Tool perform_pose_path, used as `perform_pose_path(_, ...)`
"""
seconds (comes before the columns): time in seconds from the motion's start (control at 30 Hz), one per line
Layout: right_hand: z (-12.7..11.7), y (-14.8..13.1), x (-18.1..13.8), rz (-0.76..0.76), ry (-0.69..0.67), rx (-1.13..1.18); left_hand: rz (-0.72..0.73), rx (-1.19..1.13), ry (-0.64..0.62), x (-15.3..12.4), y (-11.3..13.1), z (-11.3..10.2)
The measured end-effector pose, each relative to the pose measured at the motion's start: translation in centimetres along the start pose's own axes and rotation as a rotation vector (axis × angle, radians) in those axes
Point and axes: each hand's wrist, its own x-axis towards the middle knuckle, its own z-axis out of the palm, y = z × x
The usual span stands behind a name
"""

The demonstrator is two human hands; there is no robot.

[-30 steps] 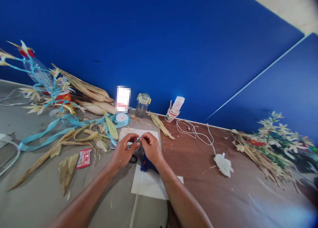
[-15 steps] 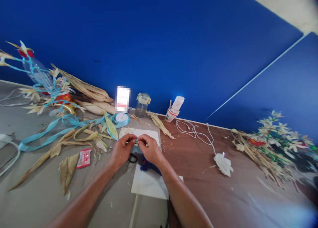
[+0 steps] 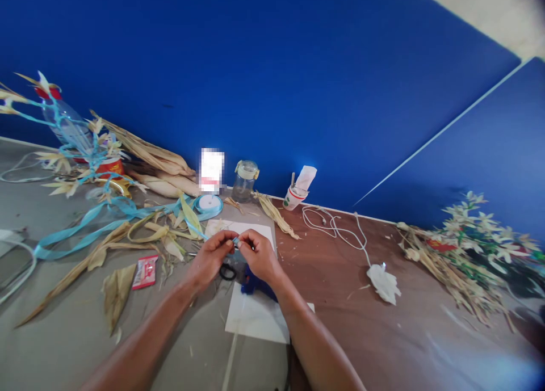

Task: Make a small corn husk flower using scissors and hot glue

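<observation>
My left hand [image 3: 212, 256] and my right hand [image 3: 257, 255] meet over the table, fingertips pinched together on a small piece of light blue ribbon [image 3: 235, 242]. That ribbon trails left towards a light blue ribbon spool [image 3: 208, 204]. Under the hands lie black scissors [image 3: 227, 272] and a blue glue gun [image 3: 255, 287], partly hidden by my right wrist. White paper sheets [image 3: 255, 320] lie beneath them.
Dried corn husks [image 3: 145, 152] and loose blue ribbon [image 3: 76, 232] clutter the left. A red packet [image 3: 144, 271], a glass jar [image 3: 244, 180], a paper cup [image 3: 293, 196], a white cable [image 3: 336, 227] and a husk flower bunch [image 3: 464, 255] lie around. A blue wall stands behind.
Both hands stay in place, and the fingers have shifted slightly on the ribbon piece. The view has tilted a little.
</observation>
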Motion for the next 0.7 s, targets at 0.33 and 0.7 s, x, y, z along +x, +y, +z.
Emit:
perform_pose_path(0.33,-0.14,-0.3,-0.11,-0.009,0.011,-0.042,-0.054,-0.328,-0.035,-0.4,0.69,0.61)
perform_pose_path(0.7,0.08,-0.64,-0.34,-0.013,-0.005,-0.064,-0.085,-0.32,0.028,-0.49,0.4,0.88)
